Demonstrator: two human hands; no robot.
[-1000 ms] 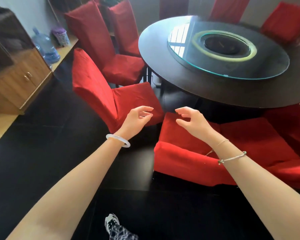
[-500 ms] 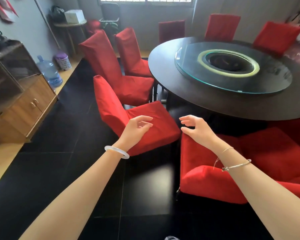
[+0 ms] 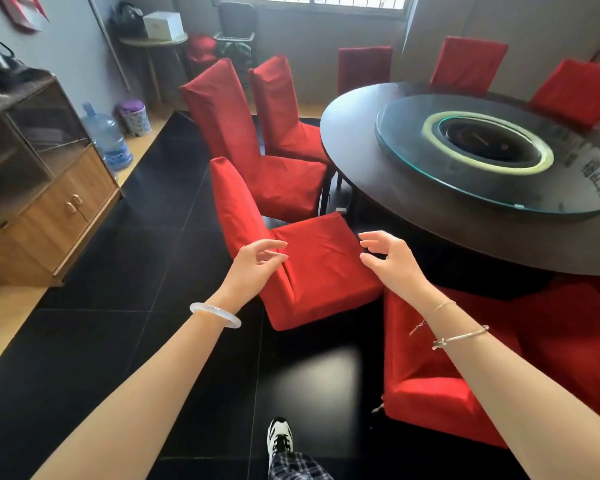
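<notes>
My left hand (image 3: 253,268) and my right hand (image 3: 392,265) are stretched out in front of me, fingers loosely spread, holding nothing. Both hover in the air in front of a red-covered chair (image 3: 312,271) that stands turned sideways on the black floor. Another red-covered chair (image 3: 548,344) sits below my right forearm, at the table's near edge. A white bangle is on my left wrist and thin bracelets on my right.
A round dark table (image 3: 413,216) with a glass turntable (image 3: 499,168) fills the right. More red chairs (image 3: 257,143) ring it. A wooden cabinet (image 3: 49,202) stands at the left, a water bottle (image 3: 106,136) beside it. My shoe (image 3: 279,438) is on the black tiles.
The view has lifted and shifted, so the sideways chair now lies directly under my hands and the nearer chair has slid to the lower right. Both hands stay empty.
</notes>
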